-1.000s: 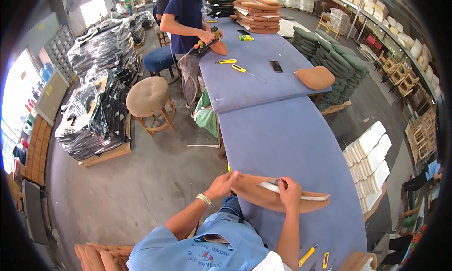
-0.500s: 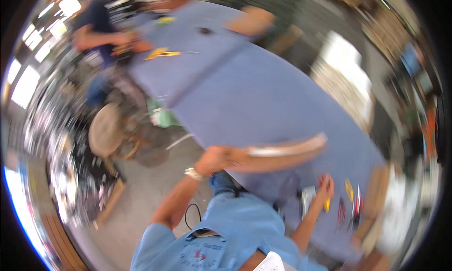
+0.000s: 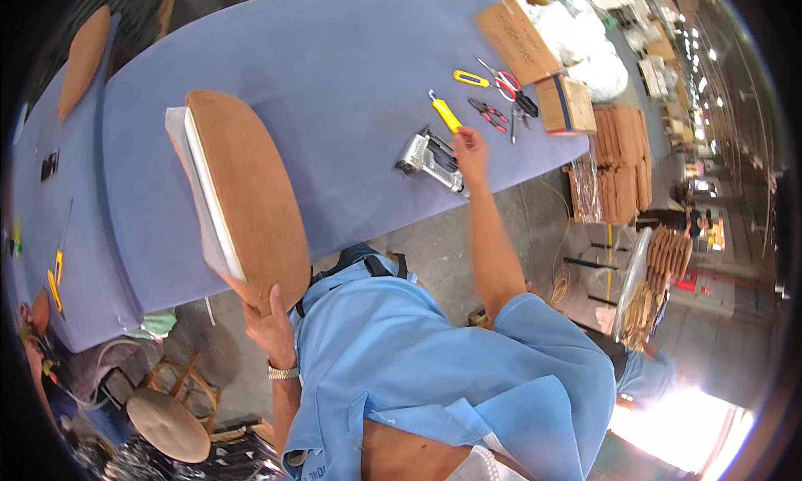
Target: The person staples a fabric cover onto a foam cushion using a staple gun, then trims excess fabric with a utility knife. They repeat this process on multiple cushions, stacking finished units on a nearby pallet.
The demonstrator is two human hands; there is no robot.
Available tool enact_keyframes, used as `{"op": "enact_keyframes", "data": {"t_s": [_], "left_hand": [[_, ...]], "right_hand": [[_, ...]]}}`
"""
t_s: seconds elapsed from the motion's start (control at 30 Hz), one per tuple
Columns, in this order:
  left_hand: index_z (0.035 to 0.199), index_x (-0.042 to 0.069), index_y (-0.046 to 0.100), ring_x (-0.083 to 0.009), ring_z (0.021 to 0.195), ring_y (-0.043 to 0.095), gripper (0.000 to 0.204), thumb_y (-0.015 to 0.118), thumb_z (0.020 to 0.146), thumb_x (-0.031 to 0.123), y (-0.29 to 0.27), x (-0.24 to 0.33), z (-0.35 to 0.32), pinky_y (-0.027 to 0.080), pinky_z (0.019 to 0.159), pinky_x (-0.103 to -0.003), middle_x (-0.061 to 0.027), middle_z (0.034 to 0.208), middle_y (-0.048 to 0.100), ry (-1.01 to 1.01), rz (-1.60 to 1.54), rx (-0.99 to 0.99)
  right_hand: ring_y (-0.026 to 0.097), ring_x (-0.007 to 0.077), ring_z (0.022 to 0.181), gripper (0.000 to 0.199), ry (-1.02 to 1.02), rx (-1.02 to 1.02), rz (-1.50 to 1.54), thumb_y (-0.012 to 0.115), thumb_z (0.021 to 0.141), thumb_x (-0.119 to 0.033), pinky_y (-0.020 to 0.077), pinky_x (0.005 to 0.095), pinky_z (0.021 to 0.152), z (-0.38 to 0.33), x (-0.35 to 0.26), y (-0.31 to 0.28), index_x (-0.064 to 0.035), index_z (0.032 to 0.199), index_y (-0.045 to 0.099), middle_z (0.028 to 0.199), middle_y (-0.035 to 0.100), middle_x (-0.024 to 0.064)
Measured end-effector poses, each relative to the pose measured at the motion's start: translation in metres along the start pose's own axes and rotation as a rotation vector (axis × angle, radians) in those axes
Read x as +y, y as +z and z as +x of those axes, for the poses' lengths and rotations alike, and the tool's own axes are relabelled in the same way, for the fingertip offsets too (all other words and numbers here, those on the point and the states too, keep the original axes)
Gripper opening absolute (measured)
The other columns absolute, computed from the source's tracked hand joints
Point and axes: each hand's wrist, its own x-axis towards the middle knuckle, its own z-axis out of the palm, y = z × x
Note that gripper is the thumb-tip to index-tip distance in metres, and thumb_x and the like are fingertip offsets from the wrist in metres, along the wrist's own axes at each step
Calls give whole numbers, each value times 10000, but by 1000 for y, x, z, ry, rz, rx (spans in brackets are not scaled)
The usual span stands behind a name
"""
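Observation:
My left hand, with a watch on its wrist, is closed on the lower end of a brown upholstered chair pad. The pad stands on edge above the near side of the table, with a white strip and pale fabric along its left edge. Over the table's right part, my right hand has its fingers closed at the lower end of a yellow-handled tool with a short metal tip. Just left of that hand lies a silver staple gun, its grip partly behind the wrist.
Beyond the tool lie a yellow-handled cutter, red-handled scissors and pliers. Cardboard boxes stand at the blue table's right end. Another brown pad is far left. A round stool stands lower left.
My view has swung to the right. The pad has turned from lying nearly level to standing up in my left hand. My right hand has come onto the yellow-handled tool.

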Motion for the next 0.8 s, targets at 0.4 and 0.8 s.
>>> {"op": "enact_keyframes", "data": {"t_s": [0.4,0.8], "left_hand": [[1220,-65,637,-348,842,748,638,835,841,409,42,123,-10,596,699,-424,-241,1031,735,43,229,-241],[1555,126,452,-337,1175,668,782,769,841,112,78,143,11,610,804,-385,-216,1514,512,445,353,-197]], "right_hand": [[682,213,735,462,-382,-276,-786,832,863,-363,537,392,669,172,110,11,-4,1093,657,807,713,77],[732,285,1017,363,148,-713,663,464,1074,-142,617,398,830,-2,-82,46,-106,1415,582,1207,691,195]]}}
